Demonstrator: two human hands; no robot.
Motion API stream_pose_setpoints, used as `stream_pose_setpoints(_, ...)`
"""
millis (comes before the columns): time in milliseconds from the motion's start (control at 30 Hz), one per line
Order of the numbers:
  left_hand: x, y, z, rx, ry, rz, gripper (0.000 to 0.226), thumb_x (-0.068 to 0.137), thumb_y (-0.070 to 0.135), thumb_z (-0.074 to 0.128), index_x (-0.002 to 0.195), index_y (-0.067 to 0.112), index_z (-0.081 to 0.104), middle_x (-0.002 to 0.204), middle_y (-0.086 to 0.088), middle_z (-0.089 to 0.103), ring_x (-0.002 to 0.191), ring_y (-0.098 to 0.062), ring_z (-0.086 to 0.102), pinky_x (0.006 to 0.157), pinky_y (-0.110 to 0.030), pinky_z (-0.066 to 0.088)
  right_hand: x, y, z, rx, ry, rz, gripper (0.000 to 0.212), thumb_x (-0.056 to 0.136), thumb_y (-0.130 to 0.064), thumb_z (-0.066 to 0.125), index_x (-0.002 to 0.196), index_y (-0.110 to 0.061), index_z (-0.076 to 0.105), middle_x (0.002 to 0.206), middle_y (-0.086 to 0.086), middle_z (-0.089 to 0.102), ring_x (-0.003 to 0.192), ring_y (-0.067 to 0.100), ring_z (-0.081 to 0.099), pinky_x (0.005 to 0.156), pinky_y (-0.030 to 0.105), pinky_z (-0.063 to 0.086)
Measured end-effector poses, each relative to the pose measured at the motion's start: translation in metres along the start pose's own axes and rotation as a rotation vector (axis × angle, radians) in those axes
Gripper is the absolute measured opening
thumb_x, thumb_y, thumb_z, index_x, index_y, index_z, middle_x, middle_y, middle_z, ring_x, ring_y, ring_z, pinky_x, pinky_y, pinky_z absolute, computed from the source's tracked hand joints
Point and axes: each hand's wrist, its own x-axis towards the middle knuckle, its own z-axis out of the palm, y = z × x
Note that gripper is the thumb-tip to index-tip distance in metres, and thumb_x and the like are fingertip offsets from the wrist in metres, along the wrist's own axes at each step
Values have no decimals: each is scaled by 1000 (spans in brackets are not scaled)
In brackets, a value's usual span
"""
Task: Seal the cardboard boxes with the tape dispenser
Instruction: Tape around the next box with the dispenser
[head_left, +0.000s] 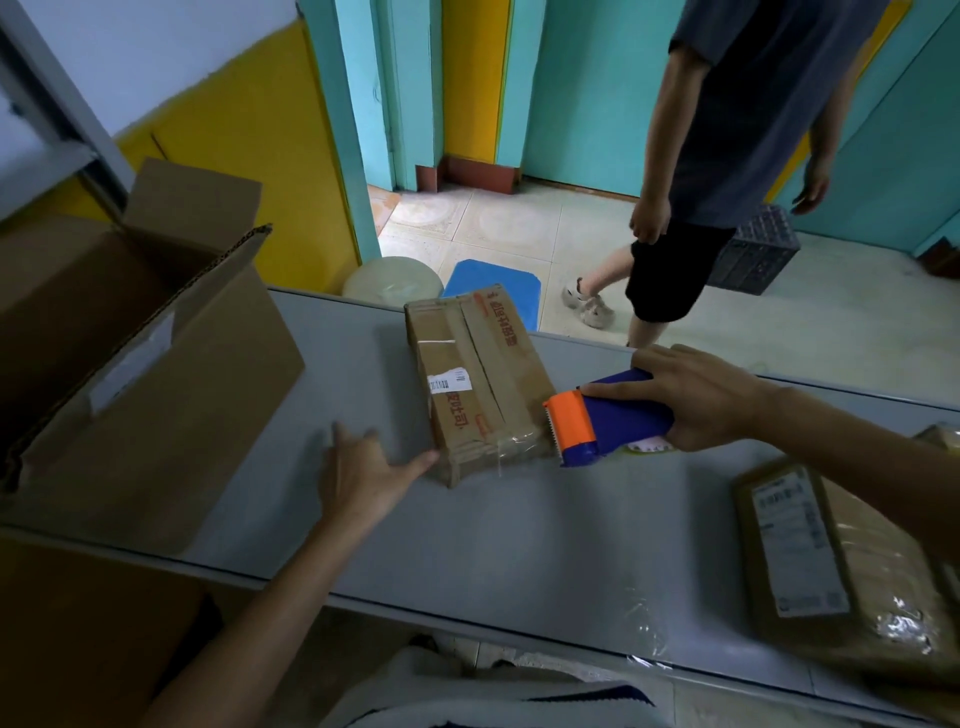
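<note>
Item: small cardboard box (478, 384), lying flat mid-surface, seam taped, label on top, clear tape over its near end. Tape dispenser (613, 421), blue body, orange head; head against the box's near right corner. Right grip (696, 395): fingers wrapped round the dispenser body. Left grip (363, 478): wide, fingers spread flat on the grey surface (519, 530), forefinger touching the box's near left corner. Large open carton (145, 364), far left. Taped parcel (841, 566), labelled, near right. A person (727, 156) stands on the floor beyond.
</note>
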Motion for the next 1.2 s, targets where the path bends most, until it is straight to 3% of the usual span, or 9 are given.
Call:
stream_pose_setpoints(67,4,2,-12,-52,115,109,60,85,34,63,137,10,45,154,-18,14,139,-34,22,111,-41,26,1,0,1,-11,-5,12,84,64,-57,74,139,-34,42,81,2,51,67,17,48,60,25,31)
stream_pose_setpoints(200,6,46,-18,-42,352,540,43,90,15,52,133,14,49,153,-10,25,139,-27,23,111,-41,22,5,-5,-1,27,-103,79,81,73,-62,62,144,-42,28,91,1,48,77,13,40,69,26,33)
stream_pose_setpoints(333,15,73,12,271,120,643,50,98,36,24,144,17,30,156,-3,14,145,-20,2,114,-50,2,10,-15,-1,91,-91,116,78,73,-59,63,143,-40,32,90,2,47,77,18,46,69,28,32)
stream_pose_setpoints(433,25,55,29,433,40,695,78,78,54,-18,149,29,0,158,3,-3,144,-16,-10,112,-50,-9,16,-24,-1,125,-97,122,79,75,-58,63,144,-41,29,94,5,49,83,22,49,71,27,30)
stream_pose_setpoints(533,36,42,25,463,31,746,82,65,63,-39,139,37,-17,154,7,-17,143,-16,-14,110,-51,-13,20,-33,-2,136,-124,160,80,79,-58,61,146,-42,20,99,3,44,89,19,46,73,26,29)
stream_pose_setpoints(600,42,38,23,470,24,774,80,66,64,-39,139,40,-15,151,8,-18,143,-18,-14,108,-52,-15,22,-39,-1,130,-94,170,81,78,-60,60,146,-43,19,101,5,47,90,20,48,72,26,27)
stream_pose_setpoints(700,45,36,24,461,42,799,72,78,65,-24,142,38,-3,156,5,-4,145,-20,-5,108,-52,-13,18,-39,6,132,-46,159,80,77,-63,59,146,-41,23,97,6,49,83,21,51,70,25,28)
stream_pose_setpoints(1000,46,32,21,441,35,827,80,69,70,-32,139,41,-6,157,7,-1,145,-15,-4,111,-49,-11,-5,-28,6,177,-26,126,81,75,-70,52,144,-40,22,93,0,50,74,11,48,64,22,34)
stream_pose_setpoints(1200,53,38,21,466,22,830,73,72,67,-30,138,43,-11,158,6,-2,145,-16,-5,111,-49,-14,-44,2,7,71,1,201,86,67,-59,71,141,-34,36,85,1,48,65,18,52,59,26,38)
